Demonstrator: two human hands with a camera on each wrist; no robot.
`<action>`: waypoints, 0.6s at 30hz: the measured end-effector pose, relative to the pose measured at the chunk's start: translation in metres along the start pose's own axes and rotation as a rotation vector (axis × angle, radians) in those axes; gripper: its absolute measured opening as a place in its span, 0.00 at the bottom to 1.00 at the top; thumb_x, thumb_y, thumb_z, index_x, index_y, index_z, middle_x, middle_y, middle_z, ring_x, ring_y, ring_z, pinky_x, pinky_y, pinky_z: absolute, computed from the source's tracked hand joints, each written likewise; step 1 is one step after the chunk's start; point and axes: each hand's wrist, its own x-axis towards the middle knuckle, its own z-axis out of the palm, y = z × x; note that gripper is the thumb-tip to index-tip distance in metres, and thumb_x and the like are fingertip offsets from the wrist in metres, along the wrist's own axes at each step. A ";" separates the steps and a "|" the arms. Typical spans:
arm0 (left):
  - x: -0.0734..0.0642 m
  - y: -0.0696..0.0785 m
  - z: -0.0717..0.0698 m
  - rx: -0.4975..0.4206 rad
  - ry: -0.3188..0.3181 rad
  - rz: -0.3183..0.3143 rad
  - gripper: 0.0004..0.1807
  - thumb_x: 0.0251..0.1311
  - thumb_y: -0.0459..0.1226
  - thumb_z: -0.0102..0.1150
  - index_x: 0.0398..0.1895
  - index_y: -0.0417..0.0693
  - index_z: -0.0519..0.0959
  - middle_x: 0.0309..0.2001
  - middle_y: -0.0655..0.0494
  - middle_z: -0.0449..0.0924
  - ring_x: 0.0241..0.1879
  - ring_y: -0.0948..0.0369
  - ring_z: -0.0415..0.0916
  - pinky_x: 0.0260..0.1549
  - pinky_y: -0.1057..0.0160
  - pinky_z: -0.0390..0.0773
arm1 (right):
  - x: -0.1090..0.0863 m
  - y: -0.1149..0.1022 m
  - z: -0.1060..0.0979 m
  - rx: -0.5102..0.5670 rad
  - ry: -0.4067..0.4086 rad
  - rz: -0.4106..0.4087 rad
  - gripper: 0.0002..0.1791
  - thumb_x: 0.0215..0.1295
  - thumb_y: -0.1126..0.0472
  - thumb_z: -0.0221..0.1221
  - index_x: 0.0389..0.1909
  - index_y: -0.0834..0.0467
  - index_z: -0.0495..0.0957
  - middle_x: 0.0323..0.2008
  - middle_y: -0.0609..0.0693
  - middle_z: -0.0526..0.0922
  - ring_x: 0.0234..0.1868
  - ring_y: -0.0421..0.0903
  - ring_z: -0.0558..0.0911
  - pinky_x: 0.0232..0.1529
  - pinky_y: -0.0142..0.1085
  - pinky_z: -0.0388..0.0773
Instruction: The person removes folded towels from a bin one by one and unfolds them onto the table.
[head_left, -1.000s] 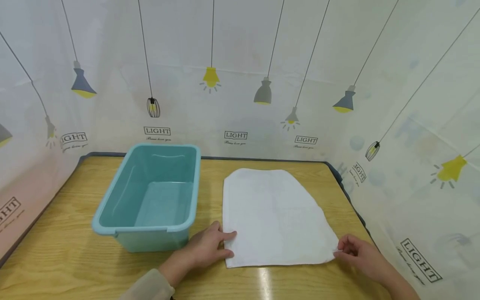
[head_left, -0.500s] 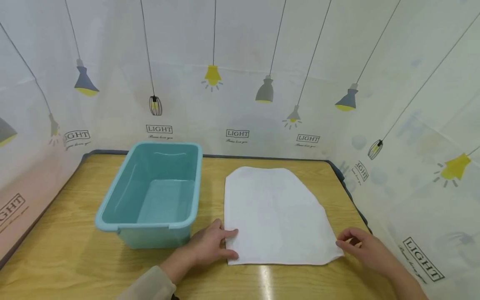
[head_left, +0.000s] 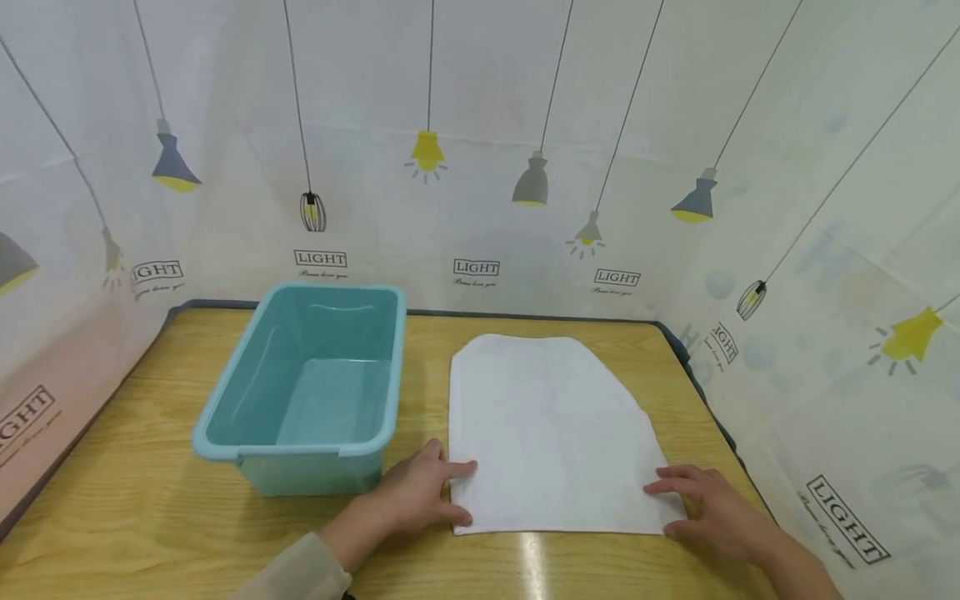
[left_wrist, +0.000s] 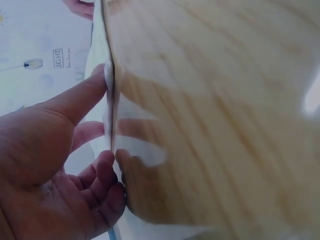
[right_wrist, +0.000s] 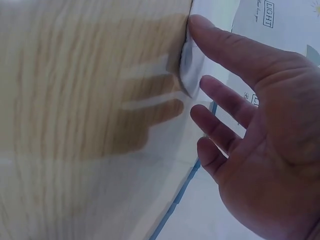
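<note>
A white cloth (head_left: 551, 433), folded flat with slanted far corners, lies on the wooden table (head_left: 127, 533). My left hand (head_left: 420, 492) rests at its near left corner. Thumb and index finger are spread over the cloth's left edge, while the other fingers curl loosely against the tabletop in the left wrist view. At the near right corner, my right hand (head_left: 712, 512) touches the cloth with thumb and fingertips spread apart. In the right wrist view that hand's thumb (right_wrist: 220, 45) lies on the cloth's edge and its fingers point toward the corner, pinching nothing.
Left of the cloth stands a light blue plastic tub (head_left: 300, 475) with nothing in it, close beside my left hand. A white curtain (head_left: 480, 217) printed with hanging lamps encloses the table at the back and both sides.
My right hand has let go of the cloth's near right corner, which it was pinching and drawing outward, and now lies spread on it. The left hand has stayed at its corner.
</note>
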 end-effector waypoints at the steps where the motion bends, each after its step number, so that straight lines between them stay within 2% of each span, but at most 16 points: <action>1: 0.000 0.000 0.000 0.002 -0.003 0.000 0.42 0.56 0.55 0.84 0.76 0.66 0.80 0.42 0.54 0.67 0.32 0.59 0.64 0.28 0.64 0.65 | 0.000 0.001 0.000 0.002 -0.001 -0.001 0.25 0.60 0.49 0.80 0.59 0.40 0.88 0.74 0.59 0.78 0.69 0.65 0.73 0.66 0.65 0.74; 9: 0.000 -0.002 0.000 -0.002 -0.010 0.016 0.43 0.55 0.57 0.85 0.75 0.67 0.81 0.41 0.56 0.68 0.32 0.60 0.65 0.29 0.65 0.66 | 0.002 0.006 -0.006 0.011 -0.041 -0.035 0.24 0.61 0.50 0.80 0.58 0.40 0.88 0.72 0.60 0.79 0.69 0.68 0.74 0.65 0.65 0.74; 13: -0.001 -0.001 -0.001 -0.001 -0.006 0.023 0.43 0.54 0.57 0.85 0.75 0.66 0.81 0.41 0.57 0.68 0.32 0.60 0.65 0.29 0.65 0.66 | 0.014 0.003 -0.015 0.042 -0.023 -0.031 0.21 0.67 0.50 0.76 0.60 0.46 0.87 0.67 0.58 0.83 0.63 0.61 0.80 0.60 0.54 0.80; 16: -0.002 -0.001 -0.001 -0.004 0.001 0.029 0.43 0.54 0.57 0.85 0.74 0.66 0.81 0.40 0.57 0.68 0.32 0.60 0.64 0.29 0.65 0.65 | 0.029 -0.004 -0.024 0.095 0.043 -0.013 0.20 0.75 0.51 0.70 0.64 0.51 0.85 0.66 0.57 0.83 0.56 0.52 0.83 0.49 0.40 0.83; 18: -0.002 -0.002 -0.001 -0.011 0.004 0.032 0.43 0.53 0.57 0.85 0.74 0.65 0.82 0.40 0.57 0.68 0.32 0.60 0.64 0.29 0.65 0.65 | 0.042 -0.009 -0.030 0.124 0.098 -0.011 0.20 0.79 0.52 0.67 0.65 0.55 0.84 0.66 0.59 0.83 0.55 0.50 0.83 0.45 0.38 0.82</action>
